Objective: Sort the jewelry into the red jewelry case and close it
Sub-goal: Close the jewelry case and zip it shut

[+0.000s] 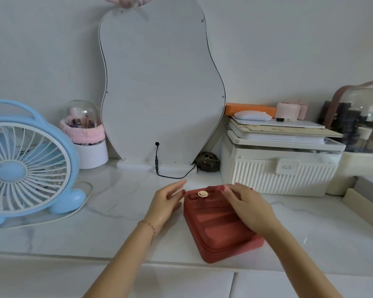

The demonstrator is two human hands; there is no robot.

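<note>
Fingers of the right hand (247,206), loosely spread and gripping nothing, cover the far right corner of the red jewelry case (219,224), lying near the marble counter's (116,203) edge. Left hand (167,201) hovers relaxed beside it. Embossed lettering on the cream box's (278,171) latch is unreadable.
</note>
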